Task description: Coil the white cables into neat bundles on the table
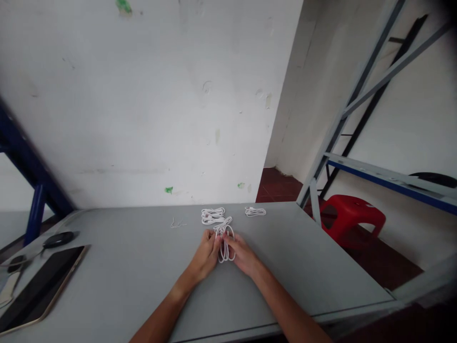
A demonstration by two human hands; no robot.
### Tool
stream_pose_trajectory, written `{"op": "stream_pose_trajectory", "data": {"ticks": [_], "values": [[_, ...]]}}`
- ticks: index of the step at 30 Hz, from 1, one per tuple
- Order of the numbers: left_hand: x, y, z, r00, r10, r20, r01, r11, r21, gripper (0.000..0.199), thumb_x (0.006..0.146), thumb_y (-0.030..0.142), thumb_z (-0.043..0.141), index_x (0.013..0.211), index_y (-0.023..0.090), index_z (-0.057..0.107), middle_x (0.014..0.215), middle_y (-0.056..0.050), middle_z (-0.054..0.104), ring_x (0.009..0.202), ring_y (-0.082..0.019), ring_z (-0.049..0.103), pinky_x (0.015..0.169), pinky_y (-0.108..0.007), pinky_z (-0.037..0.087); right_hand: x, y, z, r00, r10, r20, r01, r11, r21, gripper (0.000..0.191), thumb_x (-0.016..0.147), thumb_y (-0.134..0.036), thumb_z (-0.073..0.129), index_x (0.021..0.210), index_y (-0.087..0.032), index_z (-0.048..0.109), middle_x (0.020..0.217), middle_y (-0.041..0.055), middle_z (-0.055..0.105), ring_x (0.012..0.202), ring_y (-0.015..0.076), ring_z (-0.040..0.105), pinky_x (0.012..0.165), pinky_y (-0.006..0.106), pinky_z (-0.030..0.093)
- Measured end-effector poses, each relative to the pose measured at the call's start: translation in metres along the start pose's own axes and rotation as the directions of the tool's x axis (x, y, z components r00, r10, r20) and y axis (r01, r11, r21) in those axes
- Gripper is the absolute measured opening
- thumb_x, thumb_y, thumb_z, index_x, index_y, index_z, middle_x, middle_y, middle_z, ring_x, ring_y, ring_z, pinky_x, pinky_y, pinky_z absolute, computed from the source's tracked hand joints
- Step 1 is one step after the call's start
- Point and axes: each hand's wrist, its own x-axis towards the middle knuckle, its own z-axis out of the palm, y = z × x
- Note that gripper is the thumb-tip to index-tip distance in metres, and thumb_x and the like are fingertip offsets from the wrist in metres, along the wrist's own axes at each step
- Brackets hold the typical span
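Observation:
My left hand (204, 256) and my right hand (243, 255) meet at the middle of a grey table (303, 257). Between their fingertips they pinch a looped white cable (224, 245), whose loops hang down toward the tabletop. Just beyond my hands lies a bundled white cable (213, 215), touching or nearly touching the held loops. Farther right rests a smaller white cable coil (254, 211). A thin loose white cable (177, 224) lies to the left, apart from my hands.
A dark tablet (41, 288) and a black oval object (59, 239) lie at the table's left. A white wall rises behind the table. A red plastic stool (352, 219) and a grey metal shelf frame (342, 119) stand beyond its right edge.

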Motion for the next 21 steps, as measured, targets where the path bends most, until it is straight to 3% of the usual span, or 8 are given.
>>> {"op": "stream_pose_trajectory", "data": {"ticks": [6,11,13,17,21], "values": [[0.005,-0.017,0.003,0.997,-0.074,-0.025,0.070,0.990,-0.126,0.051,0.095,0.057,0.037,0.105,0.017,0.068,0.104,-0.010,0.057,0.104,-0.024,0.052,0.102,-0.039,0.039,0.002,0.004,0.000,0.998,-0.049,0.049,0.053,0.996,-0.077,0.039,0.065,-0.039,0.085,0.095,-0.019,0.069,0.082,0.0008,0.071,0.074,0.0166,0.065,0.068,0.026,0.047],[0.010,-0.008,-0.010,0.995,-0.009,0.100,0.029,0.978,-0.206,0.039,0.092,0.051,0.051,0.107,0.021,0.071,0.118,-0.010,0.061,0.117,-0.025,0.051,0.109,-0.039,0.034,0.004,0.001,0.000,0.992,-0.104,-0.078,0.100,0.994,-0.048,0.039,0.058,-0.038,0.087,0.089,-0.020,0.070,0.079,0.0016,0.072,0.077,0.0206,0.067,0.072,0.030,0.050],[0.010,-0.002,-0.013,0.993,-0.021,0.116,0.047,0.973,-0.226,0.034,0.088,0.048,0.058,0.101,0.020,0.074,0.113,-0.010,0.064,0.111,-0.025,0.056,0.102,-0.038,0.041,0.005,0.001,0.000,0.993,-0.083,-0.087,0.080,0.996,-0.038,0.041,0.060,-0.041,0.086,0.091,-0.020,0.071,0.080,0.0023,0.072,0.075,0.0207,0.067,0.068,0.031,0.051],[0.007,-0.002,-0.011,0.980,-0.154,0.129,0.190,0.919,-0.345,0.034,0.080,0.047,0.068,0.095,0.016,0.072,0.087,-0.006,0.070,0.078,-0.020,0.064,0.074,-0.032,0.052,0.007,0.007,-0.005,0.996,-0.087,-0.020,0.084,0.989,-0.119,0.045,0.070,-0.054,0.077,0.100,-0.021,0.071,0.087,0.0041,0.072,0.073,0.0190,0.066,0.063,0.029,0.052],[0.007,-0.011,-0.009,0.967,-0.234,0.103,0.256,0.897,-0.362,0.034,0.075,0.045,0.074,0.090,0.014,0.069,0.077,-0.004,0.071,0.069,-0.018,0.065,0.070,-0.029,0.051,0.007,0.010,-0.011,0.995,-0.091,0.049,0.103,0.928,-0.359,0.056,0.080,-0.064,0.063,0.117,-0.021,0.067,0.087,0.0038,0.071,0.063,0.0133,0.061,0.059,0.024,0.049]]}}
